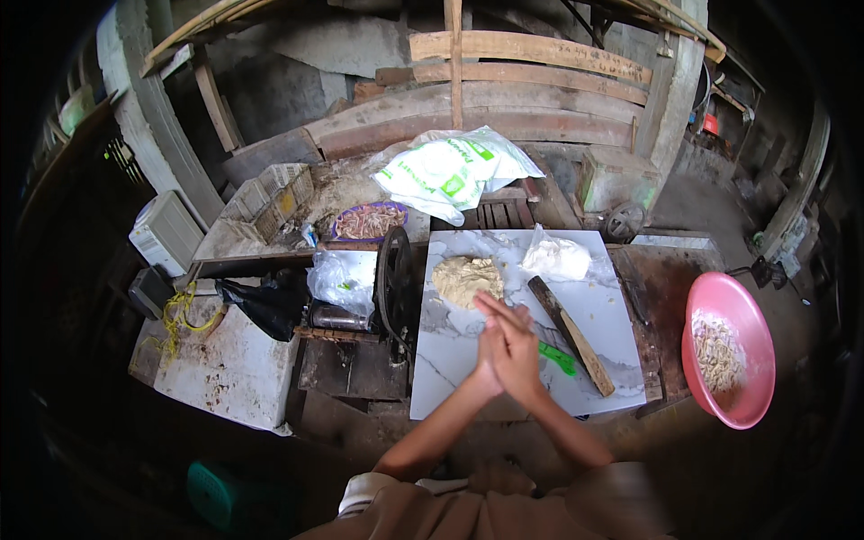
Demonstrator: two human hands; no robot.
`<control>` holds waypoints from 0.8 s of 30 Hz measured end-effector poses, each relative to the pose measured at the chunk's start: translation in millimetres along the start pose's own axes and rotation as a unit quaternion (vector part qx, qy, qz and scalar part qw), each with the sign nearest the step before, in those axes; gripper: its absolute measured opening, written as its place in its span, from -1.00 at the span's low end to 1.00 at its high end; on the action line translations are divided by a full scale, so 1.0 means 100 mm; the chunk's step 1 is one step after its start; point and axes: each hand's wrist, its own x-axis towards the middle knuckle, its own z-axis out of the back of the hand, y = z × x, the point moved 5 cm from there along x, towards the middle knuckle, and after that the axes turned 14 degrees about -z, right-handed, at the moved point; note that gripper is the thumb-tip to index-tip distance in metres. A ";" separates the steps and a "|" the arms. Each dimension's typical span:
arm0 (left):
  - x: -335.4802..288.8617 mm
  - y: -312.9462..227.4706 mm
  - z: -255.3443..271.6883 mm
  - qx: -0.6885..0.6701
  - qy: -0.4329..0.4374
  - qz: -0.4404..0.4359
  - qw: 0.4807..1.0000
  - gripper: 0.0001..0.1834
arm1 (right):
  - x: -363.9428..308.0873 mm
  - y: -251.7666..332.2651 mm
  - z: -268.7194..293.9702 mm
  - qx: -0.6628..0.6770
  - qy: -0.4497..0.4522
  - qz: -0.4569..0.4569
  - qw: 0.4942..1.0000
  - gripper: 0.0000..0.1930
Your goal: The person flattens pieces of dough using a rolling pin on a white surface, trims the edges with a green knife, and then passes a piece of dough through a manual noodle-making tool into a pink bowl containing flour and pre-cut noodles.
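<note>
Pale dough (461,277), longest crosswise; beside its near-right edge, left hand (489,352) and right hand (517,354) press together, fingertips toward it, anything between palms hidden.

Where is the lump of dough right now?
In the head view, the lump of dough lies on the upper-left part of the marble-patterned board, just beyond the hands and left of the bag of white powder.
</note>
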 end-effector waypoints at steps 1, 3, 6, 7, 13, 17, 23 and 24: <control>0.03 -0.10 0.01 -0.001 -0.012 -0.017 1.000 -0.22 | -0.09 -0.01 -0.07 -0.045 0.021 0.019 0.999 -0.65; 0.04 -0.28 -0.08 -0.006 -0.022 -0.029 0.999 -0.21 | -0.23 -0.14 -0.03 -0.026 0.011 0.001 1.000 -0.65; -0.12 -0.41 -0.25 -0.073 -0.116 0.041 0.990 -0.24 | -0.24 -0.47 0.07 0.021 -0.004 -0.027 0.999 -0.66; -0.17 -0.34 -0.25 -0.074 -0.116 0.042 0.990 -0.24 | -0.15 -0.51 0.14 0.019 -0.004 -0.028 0.999 -0.66; -0.16 -0.11 0.03 -0.051 0.009 -0.016 0.999 -0.29 | -0.03 -0.08 -0.19 -0.106 0.016 0.019 0.994 -0.65; -0.05 -0.53 0.11 0.013 -0.088 -0.014 0.996 -0.29 | -0.39 -0.21 -0.20 -0.071 -0.027 0.043 0.996 -0.57; -0.36 -0.11 -0.03 -0.049 0.045 0.065 0.996 -0.27 | -0.03 -0.40 -0.12 0.013 0.068 -0.191 0.979 -0.59; -0.30 -0.15 0.22 -0.065 0.058 0.028 0.996 -0.29 | -0.13 -0.22 -0.37 -0.098 0.024 -0.053 0.993 -0.64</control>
